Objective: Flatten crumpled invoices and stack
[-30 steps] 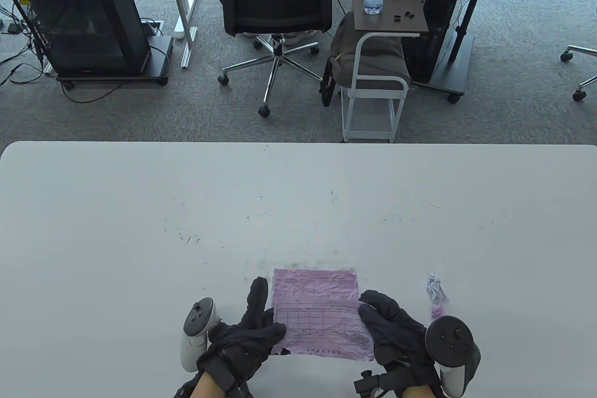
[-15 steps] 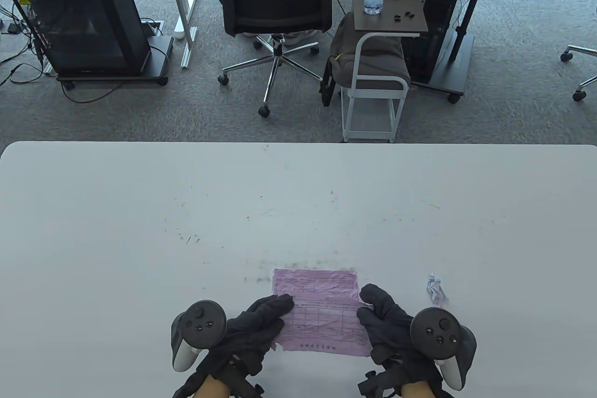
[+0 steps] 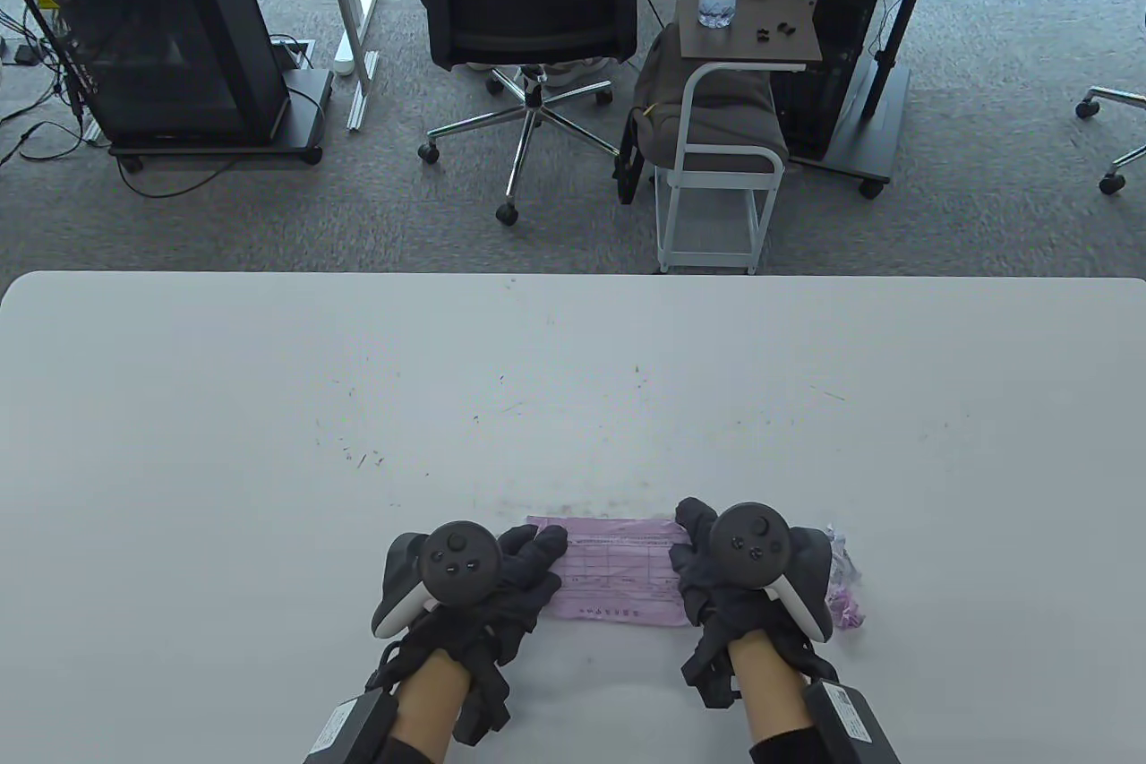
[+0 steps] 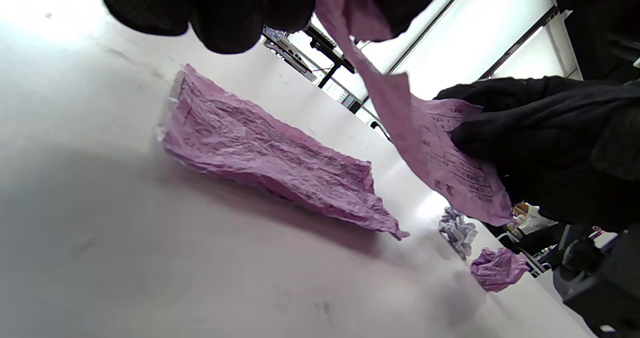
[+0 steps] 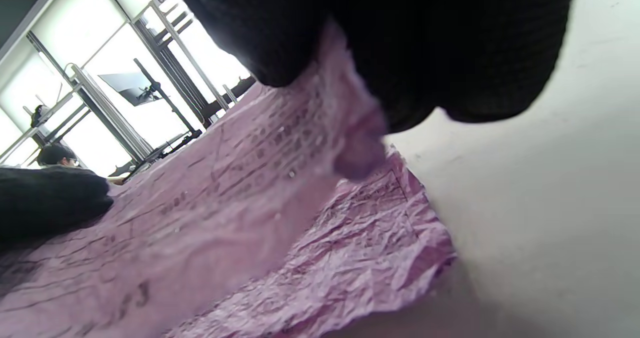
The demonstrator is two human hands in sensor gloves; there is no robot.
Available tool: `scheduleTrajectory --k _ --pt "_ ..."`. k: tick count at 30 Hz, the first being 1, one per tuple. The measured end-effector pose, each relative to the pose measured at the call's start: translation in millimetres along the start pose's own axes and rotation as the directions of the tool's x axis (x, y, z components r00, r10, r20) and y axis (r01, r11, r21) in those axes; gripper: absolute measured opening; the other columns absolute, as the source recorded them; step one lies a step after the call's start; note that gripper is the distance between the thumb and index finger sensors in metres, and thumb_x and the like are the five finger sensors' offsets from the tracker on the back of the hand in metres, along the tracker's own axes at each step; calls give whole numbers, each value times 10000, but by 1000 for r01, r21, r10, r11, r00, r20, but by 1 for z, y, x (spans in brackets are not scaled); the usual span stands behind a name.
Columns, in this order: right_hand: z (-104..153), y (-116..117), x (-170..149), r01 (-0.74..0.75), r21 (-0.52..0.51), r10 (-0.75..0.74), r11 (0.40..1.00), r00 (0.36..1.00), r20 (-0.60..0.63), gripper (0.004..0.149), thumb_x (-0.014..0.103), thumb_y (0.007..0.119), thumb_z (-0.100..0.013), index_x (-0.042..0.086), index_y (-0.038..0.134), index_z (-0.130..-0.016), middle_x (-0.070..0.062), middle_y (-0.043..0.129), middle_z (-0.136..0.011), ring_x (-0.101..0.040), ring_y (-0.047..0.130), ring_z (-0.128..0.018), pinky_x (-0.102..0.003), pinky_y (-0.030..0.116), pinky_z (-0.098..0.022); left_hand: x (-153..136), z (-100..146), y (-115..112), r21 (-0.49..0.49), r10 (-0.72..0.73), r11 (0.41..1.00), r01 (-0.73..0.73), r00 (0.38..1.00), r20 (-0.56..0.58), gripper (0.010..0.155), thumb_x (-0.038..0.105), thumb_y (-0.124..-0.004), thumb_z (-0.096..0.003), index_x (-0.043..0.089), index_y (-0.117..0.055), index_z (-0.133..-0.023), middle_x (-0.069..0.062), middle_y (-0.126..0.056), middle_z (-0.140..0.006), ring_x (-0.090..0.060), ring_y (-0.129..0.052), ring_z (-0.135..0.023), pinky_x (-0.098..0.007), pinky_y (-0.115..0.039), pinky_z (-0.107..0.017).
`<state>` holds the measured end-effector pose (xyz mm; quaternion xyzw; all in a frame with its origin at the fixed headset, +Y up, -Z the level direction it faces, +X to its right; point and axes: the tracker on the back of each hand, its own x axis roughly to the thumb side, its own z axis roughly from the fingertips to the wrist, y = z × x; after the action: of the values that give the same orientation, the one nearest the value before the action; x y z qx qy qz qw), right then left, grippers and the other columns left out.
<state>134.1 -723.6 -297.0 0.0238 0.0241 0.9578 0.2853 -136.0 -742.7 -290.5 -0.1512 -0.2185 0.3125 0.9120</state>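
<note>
Left hand (image 3: pixel 524 571): we pinch the pink invoice's (image 3: pixel 618 571) left edge
Right hand (image 3: pixel 707 567): we grip its right edge
Invoice: lifted, stretched between us, above a flattened pink sheet (image 4: pixel 270 163) on the table (image 3: pixel 573 388)
Crumpled balls (image 4: pixel 480 253): just right

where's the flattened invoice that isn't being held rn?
Left wrist view: flattened pink invoice lies on the table, below the sheet both hands hold, crumpled balls to its right.

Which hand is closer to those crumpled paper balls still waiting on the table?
Right. The right hand sits just beside the crumpled paper balls, pinching the pink invoice at its right edge. The left hand holds the invoice's opposite edge, a full sheet-width farther away.
</note>
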Motion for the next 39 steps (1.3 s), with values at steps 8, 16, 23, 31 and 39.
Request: scheduleTrajectory --k 8,16,23,31,39 --pt "-32 31 -3 -166 50 167 985 986 -14 554 181 820 -487 73 575 -972 -178 882 -762 -300 958 -524 -445 881 -359 -18 -31 -10 -65 -81 995 76 994 -71 553 266 -729 -589 90 -587 -1094 -188 -470 -1081 -552 -598 -938 -630 -612 -630" --pt "-40 56 6 -369 57 370 928 929 1 543 181 823 -484 88 589 -965 -171 896 -747 -283 956 -516 -439 882 -364 -19 -43 -21 -138 -282 953 269 956 -86 583 273 -766 -574 99 -570 -1095 -175 -442 -1087 -576 -504 -945 -637 -561 -641" --pt "-43 63 14 -481 64 480 874 876 39 539 190 830 -481 100 601 -961 -153 902 -733 -263 955 -505 -434 880 -366 -20 -46 -29 -204 -385 912 356 914 -127 633 304 -799 -557 107 -549 -1104 -228 -349 -1083 -589 -389 -948 -651 -490 -650" --pt "-40 64 15 -625 49 624 779 781 30 622 304 858 -471 102 565 -981 -178 819 -836 -309 927 -582 -449 859 -401 -28 -42 -28 -182 -351 929 322 923 -158 655 367 -778 -560 154 -514 -1120 -285 -248 -1095 -633 -323 -952 -648 -449 -651" --pt "-19 -2 3 -627 -42 624 778 779 -58 662 379 823 -492 99 509 -1004 -271 637 -965 -407 807 -734 -452 841 -427 -23 -24 -8 -126 -343 937 326 928 -143 710 435 -757 -559 144 -460 -1134 -264 -253 -1103 -607 -366 -980 -663 -494 -656"
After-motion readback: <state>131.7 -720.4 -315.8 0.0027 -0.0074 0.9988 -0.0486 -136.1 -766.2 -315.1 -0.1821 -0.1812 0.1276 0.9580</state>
